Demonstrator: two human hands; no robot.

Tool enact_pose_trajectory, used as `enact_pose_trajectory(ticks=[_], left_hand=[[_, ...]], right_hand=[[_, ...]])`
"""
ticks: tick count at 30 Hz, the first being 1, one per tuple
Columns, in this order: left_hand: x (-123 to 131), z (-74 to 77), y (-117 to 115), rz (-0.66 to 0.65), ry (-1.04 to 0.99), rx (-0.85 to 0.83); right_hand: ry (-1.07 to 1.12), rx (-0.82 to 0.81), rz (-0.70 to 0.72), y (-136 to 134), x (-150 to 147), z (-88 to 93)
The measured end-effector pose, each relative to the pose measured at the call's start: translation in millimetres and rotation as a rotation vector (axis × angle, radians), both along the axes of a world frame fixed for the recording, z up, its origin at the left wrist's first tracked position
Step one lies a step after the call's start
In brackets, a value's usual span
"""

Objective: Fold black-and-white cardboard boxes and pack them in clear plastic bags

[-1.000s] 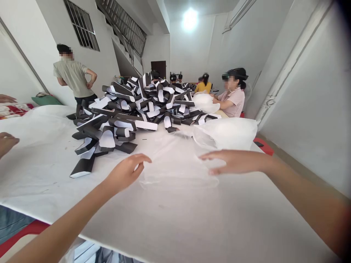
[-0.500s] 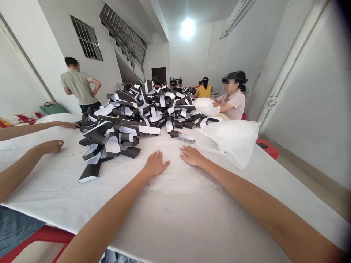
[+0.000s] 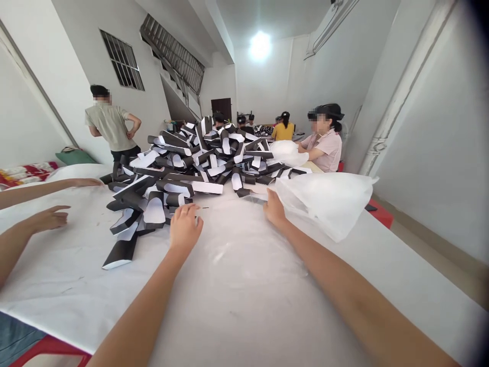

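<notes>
Hands: left by card pile, right at bag

The fingertips of the right hand are hidden behind the edge of the white plastic bag, so any grip on it cannot be confirmed; the thin film near the curled left hand is too faint to tell whether that hand holds it. Both of the person's forearms are cut off by the bottom edge, and a co-worker's forearms by the left edge. The dark pieces at the far end of the surface are too small to make out.
</notes>
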State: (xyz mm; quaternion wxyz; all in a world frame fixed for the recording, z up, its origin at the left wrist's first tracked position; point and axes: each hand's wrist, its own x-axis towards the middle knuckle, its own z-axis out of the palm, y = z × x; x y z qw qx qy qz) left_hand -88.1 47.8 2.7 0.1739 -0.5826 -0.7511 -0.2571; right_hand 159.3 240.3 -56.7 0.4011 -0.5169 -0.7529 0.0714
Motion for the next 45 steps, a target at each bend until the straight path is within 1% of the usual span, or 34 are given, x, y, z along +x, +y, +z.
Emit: enact_pose_trajectory(ticks=[2,4,6,8,11,13,15,18,21,23,25,28,30,31,32,34,36,41,43,45], left_hand=[[-14,0.8,-4,0.136,0.021,0.064],[-23,-3.9,-4,0.263,0.019,0.018],[-29,-11.6,-2,0.314,0.032,-0.090],[-31,-19.0,2,0.304,0.071,-0.148],[-33,-24.7,7,0.258,0.119,-0.128],[-34,-24.1,8,0.222,0.127,-0.117],[-33,-20.3,6,0.199,0.121,-0.092],[-24,-11.1,0,0.170,0.106,0.012],[-4,-2.9,-5,0.085,0.051,0.144],[12,-1.4,-6,-0.005,0.012,0.210],[27,-4.1,-5,-0.123,-0.014,0.232],[41,-12.5,-4,-0.302,-0.040,0.177],[45,-17.3,-3,-0.366,-0.057,0.119],[45,-18.9,-3,-0.382,-0.071,0.096],[45,-19.8,-4,-0.397,-0.088,0.081],[43,-20.4,-4,-0.433,-0.122,0.069],[42,-20.5,-4,-0.470,-0.133,0.061],[45,-21.0,-4,-0.535,-0.079,-0.027],[47,-20.9,-6,-0.539,-0.089,-0.016],[46,-21.5,-6,-0.513,-0.127,0.030]], right_hand=[[0.001,-0.032,-0.019,2,-1,-8.3],[0.009,-0.050,-0.025,2,-2,-12.9],[0.023,-0.061,-0.023,1,-2,-14.0],[0.036,-0.072,-0.015,0,0,-13.4],[0.063,-0.078,0.002,-3,2,-12.0],[0.096,-0.063,0.023,-6,3,-9.6],[0.142,-0.032,0.061,-12,3,-3.8],[0.230,0.013,0.149,-23,1,12.4],[0.326,-0.007,0.248,-34,-9,32.8],[0.364,-0.092,0.341,-42,-20,43.8],[0.367,-0.233,0.479,-52,-35,50.4],[0.348,-0.422,0.704,-73,-56,52.2],[0.420,-0.543,0.840,-87,-65,49.7],[0.500,-0.617,0.879,-93,-68,48.0],[0.601,-0.691,0.896,-98,-70,46.2],[0.797,-0.797,0.864,-103,-72,42.2],[0.916,-0.809,0.819,-103,-72,38.2],[1.070,-0.805,0.814,-96,-72,29.5],[1.112,-0.814,0.802,-93,-72,27.2],[1.152,-0.808,0.773,-89,-72,25.7]])
